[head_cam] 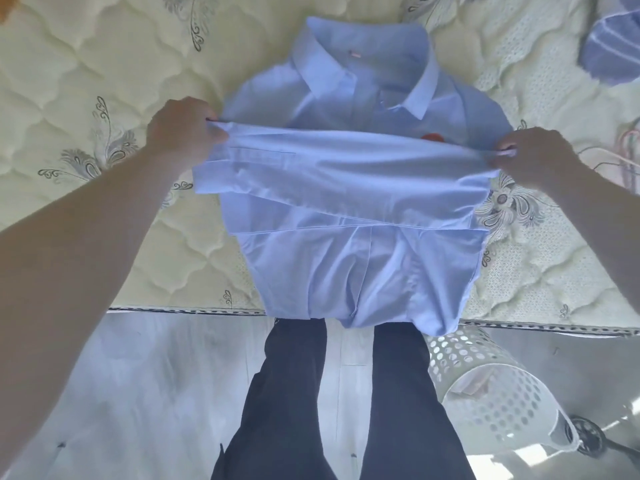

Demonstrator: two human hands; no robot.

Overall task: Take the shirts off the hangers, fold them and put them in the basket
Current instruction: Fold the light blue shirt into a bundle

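A light blue collared shirt [349,216] lies on the quilted mattress [104,98], collar at the far side, its sides folded inward. A fold of the shirt is lifted and stretched across its chest. My left hand [181,128] pinches the left end of that fold. My right hand [535,157] pinches the right end. The shirt's near part drapes toward the mattress edge. A white perforated basket [491,393] stands on the floor at the lower right, with something pale inside.
A blue striped garment [613,46] lies at the mattress's far right corner. Pale hangers [620,150] lie on the mattress beyond my right hand. My dark-trousered legs [346,410] stand against the mattress edge on a pale floor. A black wheeled base [588,438] sits beside the basket.
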